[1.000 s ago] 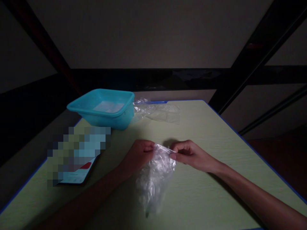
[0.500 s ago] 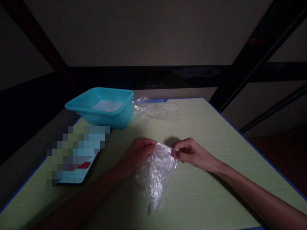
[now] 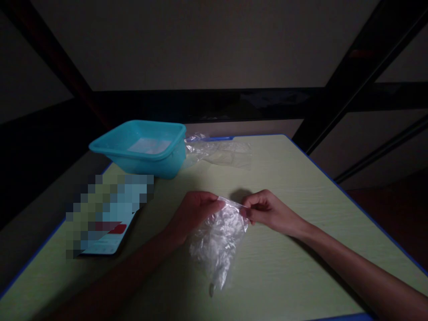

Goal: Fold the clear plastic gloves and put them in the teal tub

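Both hands are pinched shut on the top edge of a crumpled clear plastic bag: the left hand grips its left corner, the right hand its right corner, so the mouth is stretched between them just above the pale green tabletop with a blue edge. The body of the bag sags toward the person and its lower tip seems to rest on the tabletop.

The step in hand looks like working the bag's mouth. To do it well, the fingertips should stay close to the rim, with even tension on both sides so the thin film neither slips nor tears.

At the far left stands a turquoise rectangular plastic basin; just beside it lies another flat clear plastic bag, apart from the hands. Near the left edge lies a flat card-like object with a red mark, partly blurred.
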A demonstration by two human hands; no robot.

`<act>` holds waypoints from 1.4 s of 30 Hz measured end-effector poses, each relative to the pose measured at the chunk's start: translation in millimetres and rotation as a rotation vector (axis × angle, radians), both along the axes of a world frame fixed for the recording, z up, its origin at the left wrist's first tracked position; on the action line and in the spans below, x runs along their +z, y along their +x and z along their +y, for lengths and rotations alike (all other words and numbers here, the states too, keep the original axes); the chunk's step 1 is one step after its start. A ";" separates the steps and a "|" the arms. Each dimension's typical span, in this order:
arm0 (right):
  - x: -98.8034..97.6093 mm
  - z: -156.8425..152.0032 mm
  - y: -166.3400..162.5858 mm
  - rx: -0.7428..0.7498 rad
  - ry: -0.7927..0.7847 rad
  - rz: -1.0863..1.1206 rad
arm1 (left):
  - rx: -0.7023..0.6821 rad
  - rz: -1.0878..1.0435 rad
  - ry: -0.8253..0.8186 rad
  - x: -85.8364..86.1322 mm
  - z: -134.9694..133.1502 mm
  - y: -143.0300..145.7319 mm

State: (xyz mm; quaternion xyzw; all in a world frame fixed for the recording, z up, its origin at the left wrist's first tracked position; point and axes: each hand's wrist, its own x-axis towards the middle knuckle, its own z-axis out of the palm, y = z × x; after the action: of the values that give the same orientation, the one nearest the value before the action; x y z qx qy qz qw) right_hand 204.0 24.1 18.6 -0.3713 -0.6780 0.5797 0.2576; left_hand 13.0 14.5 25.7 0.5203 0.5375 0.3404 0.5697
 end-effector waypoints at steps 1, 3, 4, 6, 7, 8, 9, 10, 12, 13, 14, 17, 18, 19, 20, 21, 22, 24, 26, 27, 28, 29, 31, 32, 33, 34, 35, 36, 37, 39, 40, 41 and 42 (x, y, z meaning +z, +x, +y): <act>-0.2 0.2 0.2 -0.001 -0.002 -0.001 | 0.006 0.007 0.001 0.8 -0.3 0.7; -0.6 0.7 0.7 -0.002 -0.006 -0.006 | 0.040 -0.001 -0.003 1.2 -0.7 1.7; -0.8 1.0 1.0 -0.003 -0.007 -0.008 | 0.055 -0.007 -0.003 0.8 -0.9 1.8; -1.0 1.7 1.6 -0.003 -0.009 -0.009 | 0.069 -0.020 -0.002 -1.1 -1.1 1.4; -1.0 2.0 1.8 -0.003 -0.013 -0.005 | 0.069 -0.029 0.000 -2.3 -1.2 1.0; -1.0 2.1 1.9 -0.007 -0.014 0.003 | 0.069 -0.038 0.005 -3.5 -1.3 0.6; -1.0 2.0 1.6 -0.015 -0.016 0.017 | 0.071 -0.046 0.013 -4.5 -1.4 0.4; -1.0 1.7 1.1 -0.032 -0.017 0.036 | 0.078 -0.051 0.024 -5.2 -1.6 0.2; -0.9 0.4 -1.5 -0.093 -0.029 0.110 | 0.121 -0.051 0.052 -5.5 -2.1 0.2; -0.8 -0.6 -3.5 -0.133 -0.050 0.164 | 0.156 -0.049 0.065 -5.2 -2.3 0.3; -0.8 -1.6 -6.0 -0.174 -0.087 0.221 | 0.196 -0.046 0.077 -4.8 -2.5 0.3; -1.7 -4.8 -16.1 -0.294 -0.236 0.336 | 0.283 -0.056 0.094 -4.9 -3.1 0.0; -2.5 -5.6 -20.0 -0.333 -0.265 0.349 | 0.303 -0.066 0.095 -5.7 -3.4 -0.1; -3.7 -6.3 -23.8 -0.370 -0.270 0.357 | 0.321 -0.079 0.097 -6.6 -3.8 -0.2; -5.2 -6.9 -27.3 -0.405 -0.255 0.367 | 0.339 -0.094 0.098 -7.7 -4.3 -0.3; -6.7 -7.2 -30.2 -0.433 -0.230 0.378 | 0.356 -0.111 0.097 -8.6 -5.1 -0.2; -8.1 -7.3 -32.3 -0.456 -0.201 0.393 | 0.371 -0.133 0.091 -9.2 -5.9 0.0; -9.8 -6.7 -33.5 -0.480 -0.156 0.425 | 0.379 -0.203 0.050 -9.1 -7.8 0.4; -9.1 -5.1 -30.8 -0.453 -0.144 0.438 | 0.332 -0.306 -0.017 -7.1 -9.6 0.5; -7.9 -4.1 -28.4 -0.417 -0.147 0.432 | 0.290 -0.358 -0.050 -5.8 -10.2 0.4; -6.3 -3.1 -25.7 -0.369 -0.153 0.417 | 0.242 -0.400 -0.077 -4.5 -10.6 0.1; -4.5 -2.2 -23.1 -0.313 -0.161 0.395 | 0.198 -0.422 -0.096 -3.4 -10.8 -0.2; -1.1 -1.0 -18.8 -0.202 -0.167 0.355 | 0.140 -0.390 -0.098 -2.2 -10.7 -0.6; 0.2 -0.7 -17.3 -0.150 -0.167 0.338 | 0.113 -0.342 -0.079 -2.1 -10.4 -0.8; 1.1 -0.6 -16.4 -0.102 -0.165 0.322 | 0.074 -0.288 -0.051 -2.4 -10.0 -0.9; 1.6 -0.7 -15.9 -0.058 -0.161 0.305 | 0.021 -0.238 -0.019 -3.1 -9.6 -1.1; 1.7 -0.8 -15.7 -0.018 -0.156 0.286 | -0.035 -0.198 0.012 -4.0 -9.2 -1.4; 1.4 -0.9 -15.7 0.017 -0.151 0.266 | -0.094 -0.176 0.037 -5.1 -8.7 -2.0; 0.8 -1.0 -15.8 0.046 -0.143 0.248 | -0.147 -0.167 0.054 -6.4 -8.3 -2.9; -1.0 -1.0 -15.9 0.087 -0.124 0.230 | -0.228 -0.169 0.085 -8.8 -7.7 -5.3; -1.9 -1.1 -15.8 0.102 -0.117 0.228 | -0.258 -0.170 0.100 -9.7 -7.5 -6.7; -2.7 -1.1 -15.7 0.113 -0.113 0.229 | -0.285 -0.166 0.110 -10.3 -7.4 -8.1; -3.4 -1.2 -15.4 0.120 -0.114 0.230 | -0.304 -0.158 0.120 -10.7 -7.3 -9.3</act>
State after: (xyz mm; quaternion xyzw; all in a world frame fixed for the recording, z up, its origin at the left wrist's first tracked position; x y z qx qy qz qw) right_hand 188.6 22.9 15.2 -0.2753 -0.6308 0.6705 0.2770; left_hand 3.7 7.2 15.0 0.6002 0.3849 0.3215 0.6231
